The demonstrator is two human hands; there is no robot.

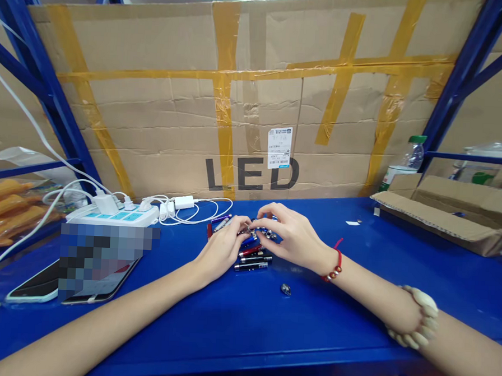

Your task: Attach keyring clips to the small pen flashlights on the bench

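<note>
Both of my hands meet over a small pile of slim pen-shaped cylinders point(253, 259) in black, red and blue on the blue table point(244, 317). My left hand point(224, 247) is closed, its fingertips pinching a small metallic piece point(252, 231). My right hand point(291, 235) is closed too, thumb and fingers pinching the same small piece from the other side. A red string bracelet sits on my right wrist, a beaded one further up the arm. A small dark round part point(285, 289) lies alone on the table, nearer to me than the pile.
A white power strip point(112, 215) with plugs and white cables sits back left. Two phones point(77, 283) lie at the left. An open cardboard box point(447, 212) and a plastic bottle point(406, 161) stand at the right. A taped cardboard sheet marked LED backs the table.
</note>
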